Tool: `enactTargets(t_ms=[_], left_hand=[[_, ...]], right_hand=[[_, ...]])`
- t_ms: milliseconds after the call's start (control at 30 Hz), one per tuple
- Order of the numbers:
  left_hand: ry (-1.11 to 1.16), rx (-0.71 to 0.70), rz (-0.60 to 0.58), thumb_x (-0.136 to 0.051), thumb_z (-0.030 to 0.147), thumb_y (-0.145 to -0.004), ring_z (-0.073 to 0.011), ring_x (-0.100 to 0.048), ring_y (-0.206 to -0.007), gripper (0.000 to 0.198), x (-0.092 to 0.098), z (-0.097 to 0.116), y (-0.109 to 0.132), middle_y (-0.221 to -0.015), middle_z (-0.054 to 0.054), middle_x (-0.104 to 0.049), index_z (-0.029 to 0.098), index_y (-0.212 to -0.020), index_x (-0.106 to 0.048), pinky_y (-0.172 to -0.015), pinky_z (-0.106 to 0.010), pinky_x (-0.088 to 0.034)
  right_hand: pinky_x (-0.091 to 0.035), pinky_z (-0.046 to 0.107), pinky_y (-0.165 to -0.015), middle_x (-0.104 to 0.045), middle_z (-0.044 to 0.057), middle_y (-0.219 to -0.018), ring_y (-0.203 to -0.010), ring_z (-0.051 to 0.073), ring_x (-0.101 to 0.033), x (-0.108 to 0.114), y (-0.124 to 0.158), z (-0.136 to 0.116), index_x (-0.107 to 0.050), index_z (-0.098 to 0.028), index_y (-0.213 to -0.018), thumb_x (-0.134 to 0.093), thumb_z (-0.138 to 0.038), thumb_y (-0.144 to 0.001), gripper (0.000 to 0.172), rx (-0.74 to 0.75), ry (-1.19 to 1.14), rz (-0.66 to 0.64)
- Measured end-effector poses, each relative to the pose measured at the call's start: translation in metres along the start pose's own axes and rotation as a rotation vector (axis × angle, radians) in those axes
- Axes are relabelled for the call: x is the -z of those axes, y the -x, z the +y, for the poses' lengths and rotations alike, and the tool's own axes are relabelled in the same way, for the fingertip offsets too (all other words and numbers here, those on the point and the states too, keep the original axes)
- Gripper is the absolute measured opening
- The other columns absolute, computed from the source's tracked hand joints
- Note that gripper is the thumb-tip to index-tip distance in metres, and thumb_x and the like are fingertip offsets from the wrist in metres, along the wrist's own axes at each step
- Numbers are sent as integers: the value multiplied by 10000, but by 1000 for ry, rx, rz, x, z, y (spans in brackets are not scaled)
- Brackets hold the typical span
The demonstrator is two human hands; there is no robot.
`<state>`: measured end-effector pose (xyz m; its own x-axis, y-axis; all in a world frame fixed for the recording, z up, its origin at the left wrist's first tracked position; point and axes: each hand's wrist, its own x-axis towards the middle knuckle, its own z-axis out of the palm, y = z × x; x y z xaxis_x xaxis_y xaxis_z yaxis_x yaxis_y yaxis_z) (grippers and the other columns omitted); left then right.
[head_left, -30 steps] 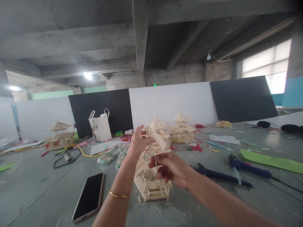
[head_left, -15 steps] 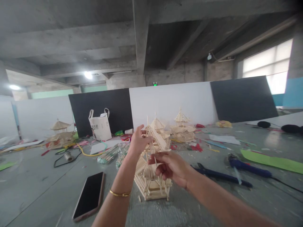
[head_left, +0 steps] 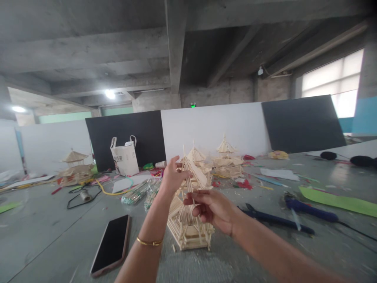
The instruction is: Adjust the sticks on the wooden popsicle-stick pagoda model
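Through the head camera, I have the model [head_left: 185, 220] standing on the table [head_left: 59, 236] straight ahead, between my two hands and reaching below them. My left hand [head_left: 174, 175] is closed about its peak, thumb and fingers on the roof sticks, while my right hand [head_left: 213, 208], lower and nearer, pinches a thin stick [head_left: 190, 184] at the roof's near side; the phone [head_left: 112, 245] lies left of my left forearm.
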<state>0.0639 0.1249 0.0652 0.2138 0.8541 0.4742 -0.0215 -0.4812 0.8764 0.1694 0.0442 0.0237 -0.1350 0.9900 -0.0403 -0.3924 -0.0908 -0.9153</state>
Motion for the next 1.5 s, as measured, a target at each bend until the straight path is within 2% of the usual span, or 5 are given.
enactTargets(t_ms=[400,1067,1500], left_hand=[[-27,-2,-2,-661,119,-580,-140,-587,-629,734,1,-2,-2,-935,-81,-552,89,-1249,-360,-566,-274,-478],[-1,12,-16,-630,87,-609,-111,-586,-601,699,0,2,2,-913,-57,-538,82,-1247,-344,-559,-240,-475],[-14,2,-8,-633,90,-600,-121,-589,-614,724,1,1,1,-921,-64,-542,77,-1260,-337,-565,-254,-485]], right_hand=[[-347,128,-318,-650,39,-703,-420,48,-546,0,0,-1,-589,-104,-783,-507,-144,-786,92,-24,-5,2],[-368,124,-309,-642,20,-678,-408,47,-551,-3,1,-3,-577,-103,-784,-471,-109,-813,110,-41,-11,1],[-372,121,-309,-641,20,-685,-407,47,-555,-5,3,-5,-567,-95,-804,-462,-107,-825,108,-50,-5,13]])
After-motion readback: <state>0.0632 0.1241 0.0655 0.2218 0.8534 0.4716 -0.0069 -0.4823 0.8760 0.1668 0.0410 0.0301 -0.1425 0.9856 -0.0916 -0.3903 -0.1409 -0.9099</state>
